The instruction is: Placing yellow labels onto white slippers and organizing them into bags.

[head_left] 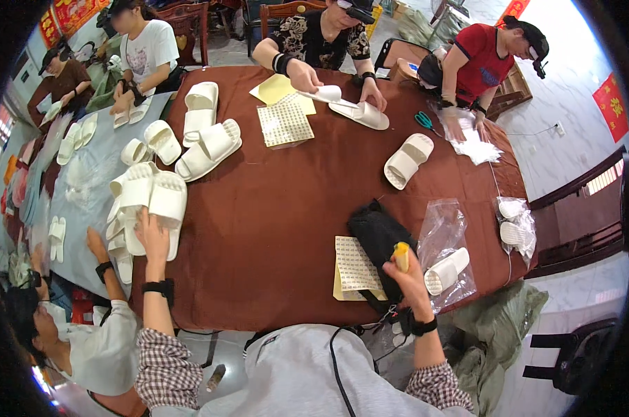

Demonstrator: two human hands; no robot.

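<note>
- The left hand (152, 235) lies palm-down with its fingers spread over a white slipper (167, 203) at the left end of the surface (273, 208), touching its heel end.
- That slipper is a thick, smooth moulded foam slide with a broad rounded strap; its long axis runs roughly away from the person, toe end toward the far side, and it sits tight beside a matching second slipper (135, 191) lying parallel.
- The right hand (406, 274) is curled round a small yellow object (401, 256), pinching it between thumb and fingers; what it is cannot be told.
- Just right of that hand, a white slipper in a bag (446, 270) lies inside glossy, crinkled clear plastic, its long axis slanting up to the right.
- Left of the right hand is a flat sheet of dotted stickers (356, 265) on yellow backing, with a soft black pouch (377, 236) just beside it.
- The surface is covered in matte brown cloth, oval in outline.
- Both wrists wear black bands; the sleeves are checked fabric.
</note>
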